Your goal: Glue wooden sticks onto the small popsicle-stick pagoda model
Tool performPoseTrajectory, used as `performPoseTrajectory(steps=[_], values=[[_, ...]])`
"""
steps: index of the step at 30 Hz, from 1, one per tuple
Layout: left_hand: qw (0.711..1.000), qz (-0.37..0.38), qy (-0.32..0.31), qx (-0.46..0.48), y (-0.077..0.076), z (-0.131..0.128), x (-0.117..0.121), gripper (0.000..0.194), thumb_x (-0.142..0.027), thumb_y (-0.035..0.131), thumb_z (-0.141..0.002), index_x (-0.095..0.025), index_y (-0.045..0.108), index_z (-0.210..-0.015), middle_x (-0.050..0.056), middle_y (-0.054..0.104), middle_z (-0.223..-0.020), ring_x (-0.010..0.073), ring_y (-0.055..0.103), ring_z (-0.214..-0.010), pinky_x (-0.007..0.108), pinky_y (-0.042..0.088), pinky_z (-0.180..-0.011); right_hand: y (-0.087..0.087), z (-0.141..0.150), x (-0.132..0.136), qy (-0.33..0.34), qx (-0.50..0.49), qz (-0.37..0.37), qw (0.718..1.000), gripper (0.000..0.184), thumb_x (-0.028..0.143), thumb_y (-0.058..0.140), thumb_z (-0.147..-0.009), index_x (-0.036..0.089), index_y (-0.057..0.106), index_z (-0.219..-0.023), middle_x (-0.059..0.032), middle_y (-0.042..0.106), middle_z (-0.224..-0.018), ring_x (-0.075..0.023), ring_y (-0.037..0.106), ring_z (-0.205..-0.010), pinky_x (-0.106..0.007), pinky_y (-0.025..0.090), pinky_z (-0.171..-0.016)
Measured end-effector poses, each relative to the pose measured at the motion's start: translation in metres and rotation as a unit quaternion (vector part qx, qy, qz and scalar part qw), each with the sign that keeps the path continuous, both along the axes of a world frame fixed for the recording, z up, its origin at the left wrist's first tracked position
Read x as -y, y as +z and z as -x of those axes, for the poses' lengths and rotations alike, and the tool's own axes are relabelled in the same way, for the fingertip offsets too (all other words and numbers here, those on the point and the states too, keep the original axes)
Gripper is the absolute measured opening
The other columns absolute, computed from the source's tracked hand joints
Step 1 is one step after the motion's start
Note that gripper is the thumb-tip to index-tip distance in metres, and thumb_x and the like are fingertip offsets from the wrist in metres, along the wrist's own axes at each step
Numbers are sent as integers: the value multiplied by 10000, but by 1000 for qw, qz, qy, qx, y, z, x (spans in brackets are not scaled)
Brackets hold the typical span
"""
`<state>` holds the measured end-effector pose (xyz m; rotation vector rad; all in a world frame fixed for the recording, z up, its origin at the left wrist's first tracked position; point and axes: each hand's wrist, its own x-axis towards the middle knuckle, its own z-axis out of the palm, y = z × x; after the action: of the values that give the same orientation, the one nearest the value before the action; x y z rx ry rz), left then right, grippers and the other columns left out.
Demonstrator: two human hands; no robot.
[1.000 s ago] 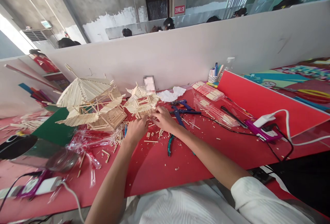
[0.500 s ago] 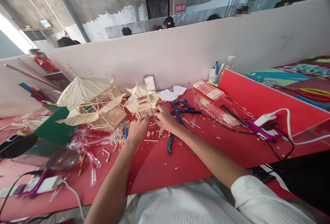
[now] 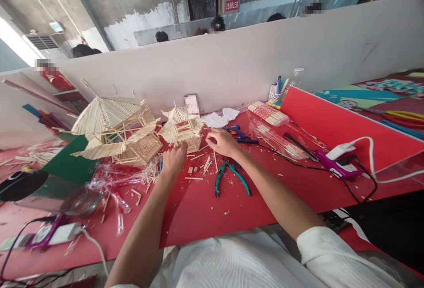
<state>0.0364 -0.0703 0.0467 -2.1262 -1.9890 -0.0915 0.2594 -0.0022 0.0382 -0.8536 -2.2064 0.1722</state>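
Note:
A small pavilion model of thin wooden sticks [image 3: 183, 125] stands at the middle of the red table. At its near left side my left hand [image 3: 174, 161] is closed with its fingertips by the model's base; what they hold, if anything, is hidden. My right hand [image 3: 222, 142] is to the right of the model and apart from it, thumb and fingers pinched together. Whether something is in that pinch I cannot make out. A thin stick shows just below it. Green-handled pliers [image 3: 220, 175] lie nearer to me, among short cut sticks [image 3: 207, 164].
A larger stick pavilion [image 3: 112, 133] stands at left, beside clear wrappers [image 3: 115, 177] and a lying clear bottle [image 3: 56, 193]. A blue-handled glue gun [image 3: 240, 133], stick packs [image 3: 278, 142], a red board [image 3: 351, 129] and a purple power strip [image 3: 342, 164] are at right. A white partition [image 3: 232, 71] runs behind.
My hands have parted: the right moved right, away from the small model, and the left moved slightly left. More of the pliers and the model's base shows now.

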Motion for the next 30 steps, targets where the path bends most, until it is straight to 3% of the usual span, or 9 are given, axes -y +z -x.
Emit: performPoseTrajectory(steps=[10,30], values=[[1000,-14,7,-1,0,3,-3,339,-202,351,-1009,-190,624,-1210,150,752,-1013,291,729,-912,339,498,-754,-9,1,-5,-15,43,-12,999,155,191,577,-944,178,691,-840,-65,673,-833,-204,597,-812,-328,439,-789],[1000,-19,10,15,-3,1,-11,369,-244,346,-1026,-183,669,-1194,171,751,-1025,289,727,-928,345,498,-789,-13,7,-2,-5,63,2,998,160,187,578,-934,173,685,-815,-50,641,-804,-176,555,-779,-301,393,-759]])
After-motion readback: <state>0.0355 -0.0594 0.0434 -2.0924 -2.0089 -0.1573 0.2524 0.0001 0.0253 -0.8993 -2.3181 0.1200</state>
